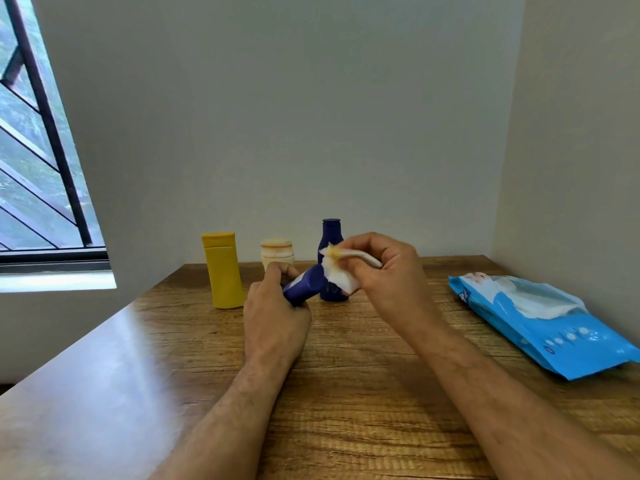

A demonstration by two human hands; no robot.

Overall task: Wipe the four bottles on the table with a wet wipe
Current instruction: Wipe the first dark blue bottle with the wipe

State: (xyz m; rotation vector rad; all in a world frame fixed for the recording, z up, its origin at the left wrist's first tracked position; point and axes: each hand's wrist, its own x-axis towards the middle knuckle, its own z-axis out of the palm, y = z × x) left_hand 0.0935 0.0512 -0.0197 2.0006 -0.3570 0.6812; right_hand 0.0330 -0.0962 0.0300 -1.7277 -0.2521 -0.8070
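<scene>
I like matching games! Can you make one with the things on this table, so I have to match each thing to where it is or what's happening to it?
Things:
1. yellow bottle
2. small blue bottle
3. wet wipe
4. blue wipes pack

Places or states:
A. lying on the table at the right
B. held in the right hand
C. standing on the table at the left of the row
D. held tilted in the left hand

Pairs: 1-C, 2-D, 3-B, 4-A

Left grip (pixel 277 306) curled tight, knuckles up; right grip (pixel 381 268) raised beside it, fingers pinched; both forearms extended forward.
</scene>
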